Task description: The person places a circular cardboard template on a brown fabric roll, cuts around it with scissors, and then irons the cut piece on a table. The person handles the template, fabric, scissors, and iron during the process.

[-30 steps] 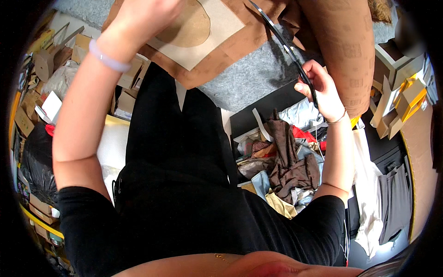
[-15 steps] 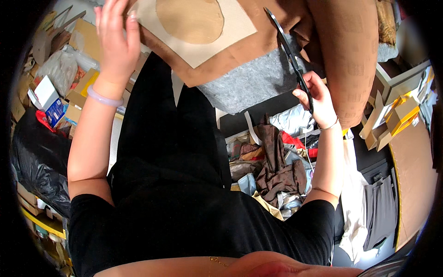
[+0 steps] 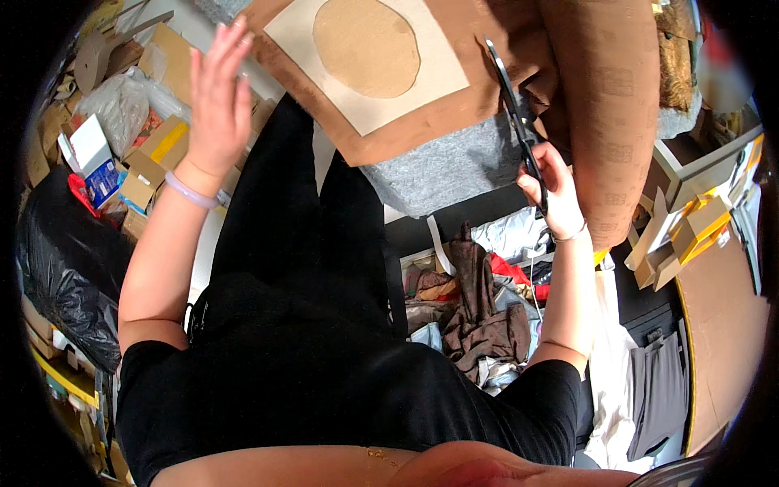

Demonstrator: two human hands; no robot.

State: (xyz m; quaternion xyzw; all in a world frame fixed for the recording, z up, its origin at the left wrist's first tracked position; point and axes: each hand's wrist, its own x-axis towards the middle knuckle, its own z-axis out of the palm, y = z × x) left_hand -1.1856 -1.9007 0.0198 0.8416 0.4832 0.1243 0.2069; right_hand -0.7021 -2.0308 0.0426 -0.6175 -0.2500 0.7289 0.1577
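Note:
My left hand (image 3: pixel 219 105) is open, fingers extended, just left of the brown fabric (image 3: pixel 379 137), holding nothing. A cream square sheet (image 3: pixel 362 114) with a tan, roughly oval piece (image 3: pixel 365 47) lies on that fabric, over grey felt-like material (image 3: pixel 434 170). My right hand (image 3: pixel 548 183) grips long black-handled scissors (image 3: pixel 513 105) at the fabric's right, their blades pointing up. A thick brown fabric roll (image 3: pixel 604 105) stands beside them on the right.
Cardboard boxes (image 3: pixel 154 152), plastic bags and a black bag (image 3: pixel 73 268) crowd the left. Mixed cloth scraps (image 3: pixel 479 316) fill a space below the felt. More cardboard (image 3: pixel 682 227) and a white cloth (image 3: pixel 604 365) are at the right.
My left hand has moved away from the fabric's upper left, its fingers now stretched out. My right hand and the scissors sit slightly lower in the view, still gripped.

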